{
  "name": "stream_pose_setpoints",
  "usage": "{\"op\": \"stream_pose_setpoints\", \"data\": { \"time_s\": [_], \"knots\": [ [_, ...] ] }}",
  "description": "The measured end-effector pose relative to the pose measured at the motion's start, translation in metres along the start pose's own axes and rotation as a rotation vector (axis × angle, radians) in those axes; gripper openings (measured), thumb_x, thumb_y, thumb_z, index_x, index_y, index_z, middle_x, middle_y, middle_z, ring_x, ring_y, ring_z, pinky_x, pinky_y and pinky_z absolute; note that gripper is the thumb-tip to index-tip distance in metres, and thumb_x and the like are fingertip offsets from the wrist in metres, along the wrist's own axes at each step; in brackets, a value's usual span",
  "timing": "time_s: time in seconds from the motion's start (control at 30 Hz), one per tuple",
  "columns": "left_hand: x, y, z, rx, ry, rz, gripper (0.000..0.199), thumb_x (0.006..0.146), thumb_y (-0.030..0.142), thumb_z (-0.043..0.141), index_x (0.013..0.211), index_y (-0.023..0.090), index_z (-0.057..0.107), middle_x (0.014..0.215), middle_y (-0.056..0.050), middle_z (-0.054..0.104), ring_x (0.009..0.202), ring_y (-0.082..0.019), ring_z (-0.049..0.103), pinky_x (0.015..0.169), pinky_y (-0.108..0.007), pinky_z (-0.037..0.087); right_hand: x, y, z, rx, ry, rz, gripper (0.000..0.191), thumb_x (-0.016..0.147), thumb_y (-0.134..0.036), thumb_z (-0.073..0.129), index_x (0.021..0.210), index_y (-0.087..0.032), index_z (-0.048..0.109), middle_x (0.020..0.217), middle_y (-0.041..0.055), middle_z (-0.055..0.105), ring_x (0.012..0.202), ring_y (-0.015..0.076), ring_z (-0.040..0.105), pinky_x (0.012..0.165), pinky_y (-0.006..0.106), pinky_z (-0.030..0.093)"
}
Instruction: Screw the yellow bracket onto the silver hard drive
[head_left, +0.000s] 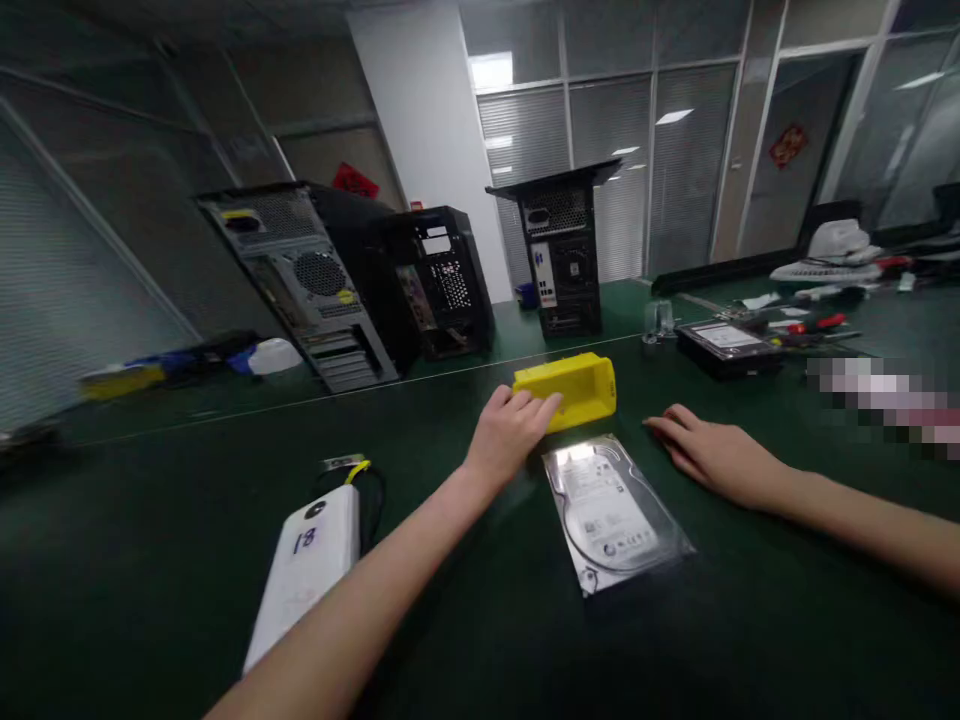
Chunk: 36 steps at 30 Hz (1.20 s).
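Observation:
My left hand (514,432) is closed on the left end of a small yellow plastic bin (589,392), which lies tipped with its hollow side towards me. Just in front of the bin, a hard drive (611,515) in a clear bag lies label up on the green table. My right hand (709,458) rests on the table to the right of the drive, holding nothing, its fingers extended and slightly apart. To the left of my left forearm lies a white, flat device (306,560) with handwriting on it and a dark cable at its far end.
Several computer cases stand at the back, including a silver-backed tower (322,280) and a black tower (562,255). Stacked hard drives (727,345) sit at the right, near a clear plastic piece (658,320) and red-handled tools (817,325). A pixelated patch covers something further right.

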<state>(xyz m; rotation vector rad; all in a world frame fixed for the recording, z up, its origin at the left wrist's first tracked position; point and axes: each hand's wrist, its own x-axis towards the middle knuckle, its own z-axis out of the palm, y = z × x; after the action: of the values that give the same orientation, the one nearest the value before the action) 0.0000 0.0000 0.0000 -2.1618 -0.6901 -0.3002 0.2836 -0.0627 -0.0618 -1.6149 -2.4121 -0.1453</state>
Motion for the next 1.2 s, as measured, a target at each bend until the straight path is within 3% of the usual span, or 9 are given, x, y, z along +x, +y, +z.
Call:
{"op": "stream_pose_setpoints", "data": {
  "time_s": [0.17,0.4,0.47,0.6,0.7,0.77,0.87,1.07,1.2],
  "knots": [
    [0.024,0.01,0.017,-0.03,-0.063,0.101,0.02,0.091,0.012,0.044,0.104,0.014,0.059,0.079,-0.006,0.068,0.08,-0.021,0.054,0.07,-0.034,0.033,-0.002,0.001,-0.003,0.013,0.009,-0.012,0.046,0.093,-0.034,0.029,0.133,-0.017,0.042,0.119,0.011,0.047,0.076,0.0167,0.062,0.071,0.034,0.053],
    [0.002,0.012,0.036,-0.086,-0.11,-0.007,0.021,0.09,0.013,0.048,0.106,0.016,0.061,0.078,-0.007,0.069,0.079,-0.022,0.054,0.068,-0.034,0.032,-0.001,0.008,-0.007,0.15,-0.021,0.001,0.049,0.091,-0.038,0.034,0.136,-0.018,0.041,0.122,0.0124,0.049,0.079,0.018,0.061,0.075,0.037,0.052],
    [-0.003,0.012,0.038,-0.103,-0.107,-0.082,0.021,0.089,0.015,0.049,0.106,0.017,0.062,0.078,-0.006,0.069,0.079,-0.022,0.054,0.069,-0.035,0.032,0.012,0.014,-0.014,0.336,-0.064,0.058,0.053,0.089,-0.038,0.04,0.137,-0.017,0.04,0.12,0.0132,0.051,0.084,0.0179,0.061,0.078,0.035,0.052],
    [-0.004,0.013,0.041,-0.151,-0.12,-0.162,0.021,0.09,0.016,0.049,0.104,0.017,0.064,0.08,-0.007,0.071,0.081,-0.023,0.055,0.071,-0.037,0.033,0.057,0.016,-0.025,0.723,-0.243,0.378,0.051,0.089,-0.029,0.036,0.138,-0.013,0.032,0.093,0.0105,0.06,0.061,0.0095,0.058,0.057,0.023,0.051],
    [-0.004,0.014,0.04,-0.182,-0.118,-0.185,0.023,0.092,0.017,0.046,0.105,0.017,0.064,0.085,-0.008,0.071,0.084,-0.024,0.055,0.072,-0.038,0.033,0.088,0.008,-0.022,0.648,-0.272,0.425,0.052,0.087,-0.043,0.04,0.131,-0.015,0.042,0.084,0.0078,0.062,0.05,0.0094,0.052,0.044,0.022,0.043],
    [-0.006,0.013,0.037,-0.222,-0.111,-0.184,0.022,0.092,0.018,0.045,0.106,0.018,0.062,0.089,-0.007,0.07,0.085,-0.024,0.055,0.072,-0.038,0.034,0.103,0.002,-0.016,0.593,-0.26,0.414,0.055,0.077,-0.054,0.054,0.114,-0.014,0.056,0.089,0.0099,0.063,0.057,0.0127,0.056,0.047,0.023,0.043],
    [-0.012,0.008,0.029,-0.333,-0.078,-0.204,0.019,0.09,0.022,0.049,0.106,0.019,0.059,0.096,-0.006,0.067,0.088,-0.023,0.054,0.073,-0.036,0.036,0.115,-0.002,-0.005,0.518,-0.221,0.426,0.047,0.069,-0.052,0.063,0.092,-0.011,0.063,0.092,0.0125,0.064,0.075,0.0179,0.06,0.058,0.024,0.043],
    [-0.024,-0.004,0.029,-0.596,0.054,-0.739,0.032,0.085,0.035,0.054,0.107,0.015,0.042,0.101,-0.009,0.053,0.089,-0.021,0.054,0.073,-0.033,0.045,0.121,-0.001,0.0,0.604,-0.257,0.461,0.027,0.074,-0.035,0.06,0.089,-0.013,0.06,0.078,0.0064,0.066,0.053,0.0103,0.055,0.045,0.021,0.04],
    [-0.029,0.0,0.039,-0.864,-0.137,-0.756,0.018,0.086,0.03,0.05,0.097,0.019,0.042,0.093,-0.005,0.055,0.081,-0.02,0.057,0.069,-0.032,0.047,0.119,0.002,0.0,0.711,-0.31,0.465,0.022,0.076,-0.031,0.057,0.088,-0.013,0.058,0.077,0.0048,0.065,0.046,0.0068,0.052,0.038,0.018,0.035]
  ]
}}
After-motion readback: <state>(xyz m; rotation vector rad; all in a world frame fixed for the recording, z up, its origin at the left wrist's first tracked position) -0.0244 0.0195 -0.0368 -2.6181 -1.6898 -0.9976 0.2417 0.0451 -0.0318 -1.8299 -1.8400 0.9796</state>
